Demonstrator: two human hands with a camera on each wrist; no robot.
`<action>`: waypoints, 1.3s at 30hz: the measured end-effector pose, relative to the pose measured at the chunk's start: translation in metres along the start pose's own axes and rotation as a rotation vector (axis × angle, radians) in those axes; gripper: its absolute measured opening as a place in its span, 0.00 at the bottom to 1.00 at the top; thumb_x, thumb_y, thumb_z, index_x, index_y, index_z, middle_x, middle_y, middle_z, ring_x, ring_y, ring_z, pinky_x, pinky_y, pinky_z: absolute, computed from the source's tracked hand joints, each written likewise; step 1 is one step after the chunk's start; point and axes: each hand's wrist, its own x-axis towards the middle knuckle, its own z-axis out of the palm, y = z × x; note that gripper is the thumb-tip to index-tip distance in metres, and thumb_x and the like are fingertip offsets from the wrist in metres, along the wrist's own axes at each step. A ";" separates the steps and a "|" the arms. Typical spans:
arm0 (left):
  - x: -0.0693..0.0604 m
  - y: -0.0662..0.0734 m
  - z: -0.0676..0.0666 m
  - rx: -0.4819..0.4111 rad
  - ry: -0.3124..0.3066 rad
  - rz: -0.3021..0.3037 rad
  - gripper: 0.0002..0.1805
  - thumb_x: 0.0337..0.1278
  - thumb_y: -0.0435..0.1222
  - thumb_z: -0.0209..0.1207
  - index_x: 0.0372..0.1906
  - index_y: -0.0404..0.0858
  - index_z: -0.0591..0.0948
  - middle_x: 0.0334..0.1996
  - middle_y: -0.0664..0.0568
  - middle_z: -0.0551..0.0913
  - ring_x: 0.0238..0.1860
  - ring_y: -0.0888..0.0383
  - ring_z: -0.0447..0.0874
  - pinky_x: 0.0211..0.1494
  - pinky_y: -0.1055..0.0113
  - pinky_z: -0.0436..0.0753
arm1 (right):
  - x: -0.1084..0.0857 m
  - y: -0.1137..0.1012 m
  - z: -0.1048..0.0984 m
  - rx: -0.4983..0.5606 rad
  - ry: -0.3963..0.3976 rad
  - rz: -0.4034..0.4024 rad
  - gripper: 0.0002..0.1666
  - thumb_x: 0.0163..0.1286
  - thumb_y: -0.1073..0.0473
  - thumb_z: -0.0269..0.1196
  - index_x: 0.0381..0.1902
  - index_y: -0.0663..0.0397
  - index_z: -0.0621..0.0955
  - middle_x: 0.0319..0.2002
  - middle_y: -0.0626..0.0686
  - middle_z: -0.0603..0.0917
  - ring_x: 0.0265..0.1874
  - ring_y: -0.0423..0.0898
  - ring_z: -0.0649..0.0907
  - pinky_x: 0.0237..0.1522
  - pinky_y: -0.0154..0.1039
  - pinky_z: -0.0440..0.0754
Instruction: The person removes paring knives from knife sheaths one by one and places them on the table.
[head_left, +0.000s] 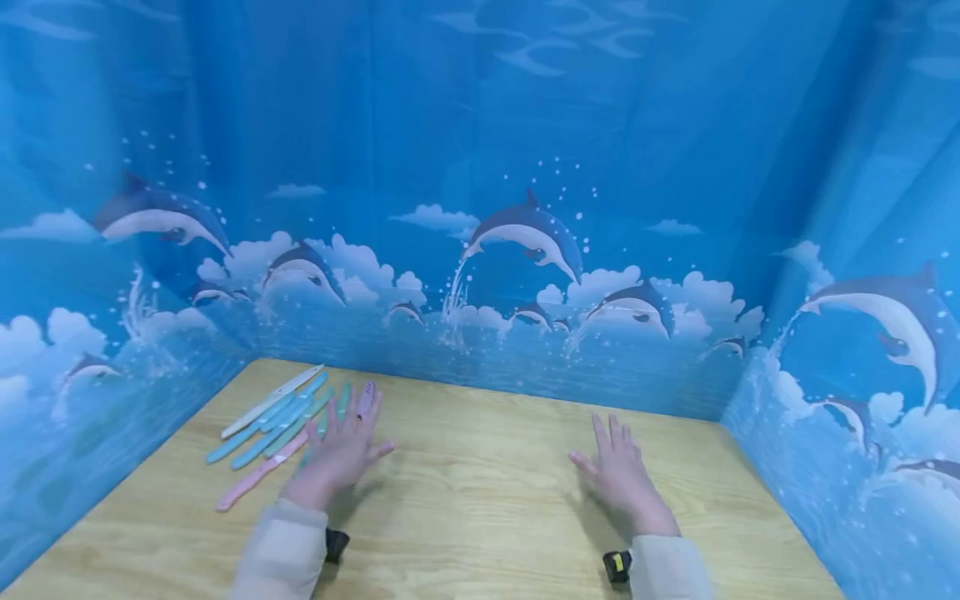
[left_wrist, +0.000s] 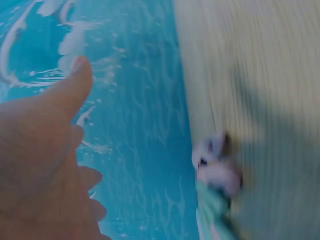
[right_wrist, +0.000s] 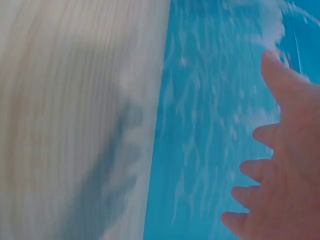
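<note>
On the left of the wooden table lies a loose group of slim pastel plastic sticks, shaped like eyebrow razors: a white one (head_left: 273,402), blue ones (head_left: 243,440), green ones (head_left: 300,422), a pink one (head_left: 255,479) and a purple one (head_left: 366,398). My left hand (head_left: 337,450) is spread above their right side and hides parts of several. It holds nothing. In the left wrist view the ends of the sticks (left_wrist: 215,175) look blurred beside the hand. My right hand (head_left: 622,479), fingers spread, hovers over the table's right side and holds nothing.
The wooden table (head_left: 480,492) ends at a blue dolphin-print curtain (head_left: 480,350), which stands behind it and on both sides. Small black devices are strapped at the left wrist (head_left: 337,545) and right wrist (head_left: 617,567).
</note>
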 end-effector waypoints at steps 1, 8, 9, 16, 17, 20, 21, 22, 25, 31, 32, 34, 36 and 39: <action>0.001 -0.002 -0.002 0.017 -0.011 0.004 0.48 0.66 0.60 0.47 0.77 0.44 0.38 0.75 0.34 0.31 0.71 0.26 0.22 0.61 0.23 0.28 | 0.003 -0.007 0.005 -0.008 0.004 -0.019 0.54 0.71 0.32 0.48 0.76 0.59 0.42 0.75 0.69 0.35 0.72 0.71 0.37 0.70 0.66 0.37; 0.012 -0.008 -0.023 0.174 -0.046 0.065 0.43 0.67 0.58 0.48 0.77 0.43 0.46 0.76 0.34 0.40 0.72 0.26 0.29 0.64 0.24 0.32 | 0.025 -0.075 0.044 -0.082 -0.018 -0.180 0.47 0.70 0.41 0.56 0.75 0.61 0.54 0.74 0.69 0.50 0.73 0.68 0.51 0.72 0.63 0.52; 0.013 -0.008 -0.025 0.170 -0.057 0.071 0.43 0.67 0.57 0.49 0.77 0.44 0.46 0.76 0.34 0.40 0.72 0.27 0.29 0.64 0.24 0.32 | 0.028 -0.086 0.048 -0.088 -0.039 -0.196 0.46 0.70 0.41 0.57 0.75 0.60 0.54 0.74 0.68 0.50 0.73 0.67 0.51 0.72 0.63 0.53; 0.026 -0.019 -0.029 0.070 -0.115 0.107 0.40 0.71 0.54 0.47 0.77 0.40 0.48 0.75 0.32 0.41 0.72 0.26 0.30 0.64 0.22 0.34 | 0.055 -0.140 0.072 -0.090 -0.146 -0.271 0.45 0.72 0.39 0.54 0.75 0.58 0.53 0.75 0.66 0.51 0.73 0.65 0.54 0.73 0.58 0.55; 0.028 -0.023 -0.029 0.048 -0.116 0.114 0.39 0.71 0.53 0.46 0.77 0.39 0.49 0.75 0.30 0.42 0.72 0.26 0.30 0.63 0.22 0.35 | 0.060 -0.147 0.073 -0.080 -0.163 -0.274 0.45 0.72 0.39 0.53 0.75 0.58 0.53 0.75 0.66 0.51 0.74 0.65 0.53 0.73 0.57 0.54; 0.032 -0.035 -0.030 -0.012 -0.136 0.108 0.38 0.73 0.52 0.44 0.76 0.38 0.49 0.74 0.28 0.43 0.72 0.26 0.30 0.63 0.22 0.34 | 0.072 -0.170 0.079 -0.045 -0.208 -0.285 0.45 0.73 0.39 0.53 0.75 0.58 0.53 0.75 0.65 0.50 0.74 0.63 0.53 0.74 0.54 0.54; 0.032 -0.039 -0.030 -0.029 -0.145 0.102 0.37 0.73 0.52 0.44 0.76 0.38 0.49 0.74 0.28 0.43 0.72 0.27 0.30 0.64 0.23 0.33 | 0.075 -0.177 0.083 -0.042 -0.223 -0.290 0.45 0.73 0.39 0.53 0.76 0.58 0.52 0.76 0.64 0.50 0.75 0.61 0.53 0.75 0.53 0.53; 0.032 -0.043 -0.031 -0.034 -0.156 0.089 0.37 0.73 0.52 0.44 0.76 0.38 0.49 0.74 0.28 0.43 0.73 0.27 0.29 0.64 0.23 0.32 | 0.078 -0.185 0.086 -0.043 -0.233 -0.300 0.45 0.73 0.40 0.53 0.76 0.58 0.52 0.76 0.64 0.50 0.75 0.60 0.53 0.75 0.52 0.53; 0.031 -0.053 -0.029 -0.011 -0.179 0.055 0.35 0.73 0.50 0.44 0.76 0.39 0.51 0.74 0.29 0.42 0.73 0.27 0.29 0.66 0.25 0.32 | 0.084 -0.206 0.100 -0.068 -0.256 -0.323 0.45 0.72 0.40 0.53 0.75 0.59 0.53 0.75 0.63 0.52 0.75 0.58 0.54 0.75 0.50 0.54; 0.041 -0.067 -0.026 0.107 -0.197 0.052 0.35 0.73 0.49 0.44 0.75 0.35 0.52 0.73 0.27 0.44 0.71 0.23 0.34 0.67 0.25 0.38 | 0.093 -0.242 0.117 -0.059 -0.293 -0.248 0.44 0.72 0.38 0.52 0.75 0.56 0.55 0.75 0.60 0.56 0.74 0.54 0.57 0.74 0.47 0.56; 0.044 -0.066 -0.027 0.120 -0.211 0.047 0.35 0.74 0.49 0.44 0.75 0.35 0.51 0.73 0.27 0.43 0.71 0.23 0.34 0.67 0.25 0.38 | 0.095 -0.247 0.118 -0.066 -0.294 -0.245 0.44 0.73 0.38 0.52 0.75 0.55 0.54 0.75 0.59 0.56 0.74 0.53 0.58 0.75 0.45 0.56; 0.048 -0.065 -0.030 0.123 -0.230 0.035 0.35 0.74 0.49 0.44 0.75 0.36 0.50 0.73 0.27 0.42 0.71 0.23 0.33 0.66 0.25 0.38 | 0.099 -0.256 0.121 -0.105 -0.290 -0.256 0.43 0.73 0.38 0.51 0.75 0.56 0.55 0.75 0.58 0.58 0.74 0.51 0.58 0.75 0.43 0.55; 0.050 -0.064 -0.031 0.122 -0.258 0.016 0.36 0.74 0.49 0.45 0.76 0.36 0.49 0.74 0.28 0.41 0.71 0.23 0.32 0.67 0.25 0.37 | 0.102 -0.262 0.127 -0.156 -0.293 -0.285 0.41 0.74 0.40 0.50 0.75 0.57 0.56 0.74 0.57 0.59 0.74 0.50 0.58 0.75 0.40 0.54; 0.049 -0.063 -0.026 0.128 -0.284 -0.003 0.37 0.73 0.50 0.45 0.76 0.37 0.48 0.74 0.28 0.41 0.71 0.24 0.33 0.67 0.25 0.39 | 0.101 -0.264 0.140 -0.214 -0.297 -0.294 0.38 0.75 0.41 0.50 0.73 0.58 0.59 0.72 0.56 0.64 0.73 0.47 0.62 0.74 0.37 0.56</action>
